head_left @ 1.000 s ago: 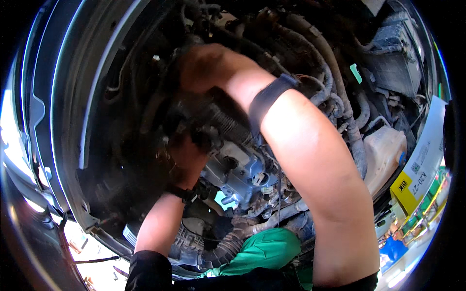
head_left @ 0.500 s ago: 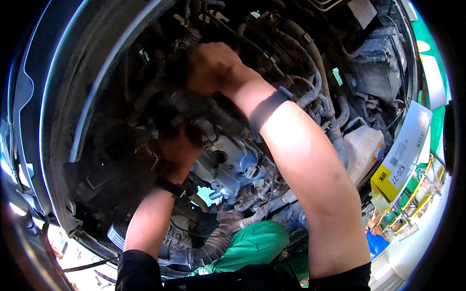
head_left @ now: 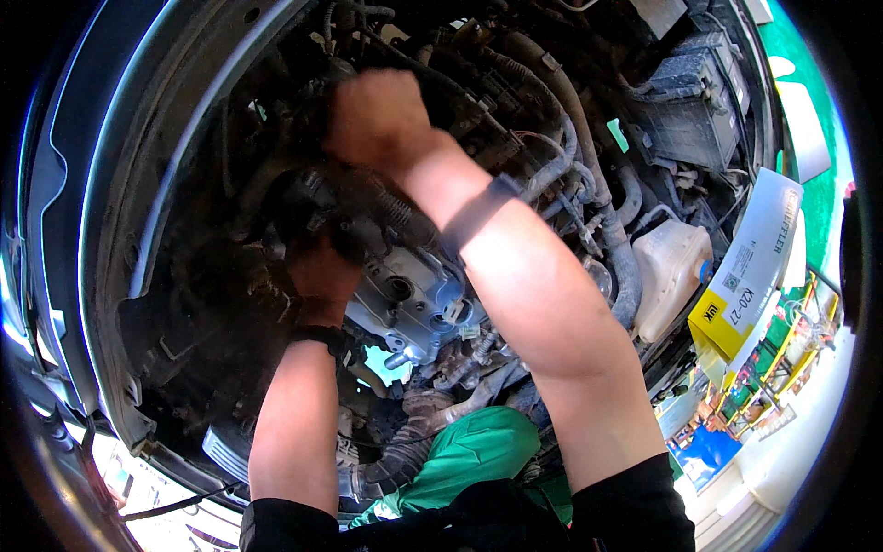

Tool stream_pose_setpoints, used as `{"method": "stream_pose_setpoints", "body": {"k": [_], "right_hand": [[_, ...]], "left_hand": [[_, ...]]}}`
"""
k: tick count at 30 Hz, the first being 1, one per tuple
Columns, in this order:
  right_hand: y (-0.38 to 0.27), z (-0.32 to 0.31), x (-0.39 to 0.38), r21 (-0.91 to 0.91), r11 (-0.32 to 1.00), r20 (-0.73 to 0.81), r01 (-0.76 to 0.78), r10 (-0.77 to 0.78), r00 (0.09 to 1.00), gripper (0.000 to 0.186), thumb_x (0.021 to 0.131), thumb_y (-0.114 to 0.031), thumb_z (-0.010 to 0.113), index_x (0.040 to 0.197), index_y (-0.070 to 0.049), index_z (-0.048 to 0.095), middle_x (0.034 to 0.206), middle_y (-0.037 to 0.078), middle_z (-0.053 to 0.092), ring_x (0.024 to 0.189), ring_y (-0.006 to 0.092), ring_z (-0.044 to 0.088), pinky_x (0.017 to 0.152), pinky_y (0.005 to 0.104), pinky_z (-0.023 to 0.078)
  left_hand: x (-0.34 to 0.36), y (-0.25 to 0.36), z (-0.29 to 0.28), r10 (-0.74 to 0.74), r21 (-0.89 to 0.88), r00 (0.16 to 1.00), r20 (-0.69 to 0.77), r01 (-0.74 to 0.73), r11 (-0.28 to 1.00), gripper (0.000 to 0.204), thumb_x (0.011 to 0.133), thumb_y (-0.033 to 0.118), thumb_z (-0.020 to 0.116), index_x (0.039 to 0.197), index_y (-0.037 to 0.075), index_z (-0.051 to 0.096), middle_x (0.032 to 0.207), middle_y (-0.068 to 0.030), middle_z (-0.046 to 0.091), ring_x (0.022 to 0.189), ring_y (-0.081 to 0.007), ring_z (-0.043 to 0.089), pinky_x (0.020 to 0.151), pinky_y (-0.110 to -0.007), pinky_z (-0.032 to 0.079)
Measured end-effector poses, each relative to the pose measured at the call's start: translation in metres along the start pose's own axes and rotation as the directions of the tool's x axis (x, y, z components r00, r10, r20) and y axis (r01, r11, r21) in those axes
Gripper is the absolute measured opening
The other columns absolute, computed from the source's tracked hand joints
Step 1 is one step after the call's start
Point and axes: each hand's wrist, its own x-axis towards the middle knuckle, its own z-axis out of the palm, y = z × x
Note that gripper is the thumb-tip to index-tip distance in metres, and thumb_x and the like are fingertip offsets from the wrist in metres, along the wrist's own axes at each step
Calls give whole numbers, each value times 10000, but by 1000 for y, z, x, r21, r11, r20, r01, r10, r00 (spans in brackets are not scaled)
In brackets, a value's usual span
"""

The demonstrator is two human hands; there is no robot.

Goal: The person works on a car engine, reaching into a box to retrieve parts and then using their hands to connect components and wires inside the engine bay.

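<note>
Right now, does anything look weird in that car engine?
Yes: a green-trousered knee pokes in beside the ribbed air hose, where you'd expect only car parts. No spill or damage stands out, but shadow around the left hand and blur on the right hand hide details there.

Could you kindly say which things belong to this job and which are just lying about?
Likely job:
silver-grey metal engine cover by left hand
dark ribbed hose near right hand

Likely just nearby:
white-and-yellow carton
translucent white plastic tank
</note>
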Motion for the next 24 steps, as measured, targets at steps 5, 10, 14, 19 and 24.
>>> {"method": "stream_pose_setpoints", "body": {"k": [5, 10, 14, 19, 24], "right_hand": [[0, -32, 0, 223, 975, -245, -22, 78, 966, 317, 863, -349, 608, 836, -65, 746, 833, 200, 705, 853, 367, 695, 783, 451, 552], [-3, -6, -33, 347, 916, -460, 201, -21, 887, 468, 918, -432, 612, 1092, 2, 648, 910, 247, 672, 955, 426, 638, 896, 481, 510], [-9, 14, -63, 115, 986, -480, 121, -51, 876, 564, 821, -341, 710, 1267, -25, 569, 1246, 267, 545, 1254, 471, 436, 1066, 551, 366], [-19, 20, -68, 215, 974, -473, 75, 37, 880, 636, 653, -202, 782, 1226, -19, 575, 1232, 253, 539, 1239, 442, 452, 1098, 524, 345], [-9, 23, -56, 406, 899, -348, 165, -15, 937, 731, 604, -226, 812, 1233, 37, 546, 1245, 276, 517, 1266, 472, 412, 1154, 542, 279]], "left_hand": [[11, 7, -17, -144, -48, 902, 407, 178, 983, 781, 793, 353, 763, 1434, 52, 437, 1310, -268, 570, 1181, -483, 548, 1013, -519, 453], [10, 4, -15, -116, -101, 969, 218, 141, 985, 687, 802, 292, 739, 1400, 83, 473, 1296, -245, 585, 1179, -451, 557, 995, -510, 462], [11, 9, -19, -214, 20, 939, 271, 216, 976, 497, 851, 460, 646, 1239, 150, 638, 1206, -188, 649, 1114, -398, 602, 918, -505, 495], [25, 25, -35, -264, 72, 856, 445, 260, 963, 495, 859, 497, 625, 1221, 161, 651, 1175, -196, 662, 1101, -393, 612, 902, -508, 497], [8, 4, -18, -88, 68, 972, 217, 74, 995, 519, 872, 515, 607, 1209, 122, 642, 1163, -199, 668, 1069, -397, 628, 882, -507, 506]]}}
